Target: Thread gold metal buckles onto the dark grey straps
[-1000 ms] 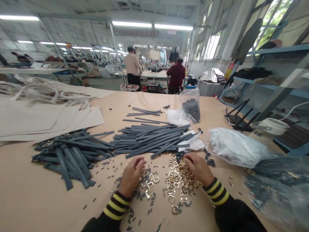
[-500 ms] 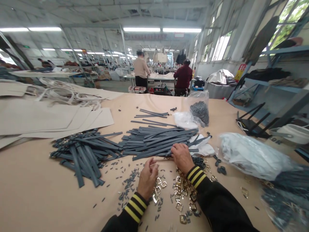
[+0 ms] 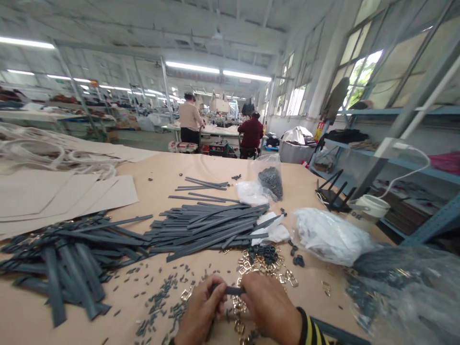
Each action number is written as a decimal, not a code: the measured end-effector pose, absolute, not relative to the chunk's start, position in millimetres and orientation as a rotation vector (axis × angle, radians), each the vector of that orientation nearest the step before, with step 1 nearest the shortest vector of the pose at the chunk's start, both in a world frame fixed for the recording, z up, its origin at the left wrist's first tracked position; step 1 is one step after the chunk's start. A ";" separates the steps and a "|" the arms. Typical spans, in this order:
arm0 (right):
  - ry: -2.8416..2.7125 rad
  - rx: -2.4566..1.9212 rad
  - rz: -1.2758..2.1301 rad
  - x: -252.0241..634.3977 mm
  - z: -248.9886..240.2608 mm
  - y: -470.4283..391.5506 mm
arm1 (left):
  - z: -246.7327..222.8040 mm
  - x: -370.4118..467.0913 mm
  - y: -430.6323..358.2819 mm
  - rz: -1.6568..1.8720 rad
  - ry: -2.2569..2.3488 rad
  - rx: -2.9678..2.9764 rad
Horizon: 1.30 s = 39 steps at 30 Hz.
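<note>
A dark grey strap [image 3: 234, 290] spans the gap between my two hands, low in the middle of the view. My left hand [image 3: 204, 306] pinches its left end, fingers closed. Closed around the strap's other side is my right hand [image 3: 268, 306]; a grey length also shows beyond its wrist at lower right. Gold buckles [image 3: 247, 261] lie behind and beneath the hands, beside a small heap of black loops [image 3: 268, 253]. Small grey pieces [image 3: 158, 299] are scattered left of my left hand. Farther back lies a pile of flat grey straps [image 3: 212, 223].
Straps with buckles [image 3: 72, 258] are heaped at left, below beige panels [image 3: 64, 196]. Plastic bags [image 3: 330, 235] lie at right, near a black router [image 3: 334, 196] and a white cup [image 3: 372, 206]. Two people [image 3: 189, 120] are at a far table.
The view has turned right and tilted up. Both hands have come nearer the body, and a grey strap now shows between them. The right hand has left the strap pile.
</note>
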State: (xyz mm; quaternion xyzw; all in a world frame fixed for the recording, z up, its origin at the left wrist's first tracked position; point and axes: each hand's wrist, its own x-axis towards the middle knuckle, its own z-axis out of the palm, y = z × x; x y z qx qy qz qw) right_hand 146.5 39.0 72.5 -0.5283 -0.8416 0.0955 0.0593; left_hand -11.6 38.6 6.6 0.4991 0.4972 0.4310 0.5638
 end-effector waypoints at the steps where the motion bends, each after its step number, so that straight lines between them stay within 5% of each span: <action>1: -2.490 -1.538 0.457 154.1 65.8 40.2 | 5.6 -7.4 35.3 1.007 1.156 1.129; 5: -2.166 -1.273 1.201 175.1 34.7 47.2 | -0.7 3.2 25.7 1.028 1.134 0.991; 9: -1.925 -1.162 1.556 181.5 20.9 47.4 | -3.1 5.9 24.7 1.086 1.150 0.921; 39: -1.756 -1.039 1.672 178.2 8.3 42.7 | -8.1 13.1 22.1 1.037 1.216 1.063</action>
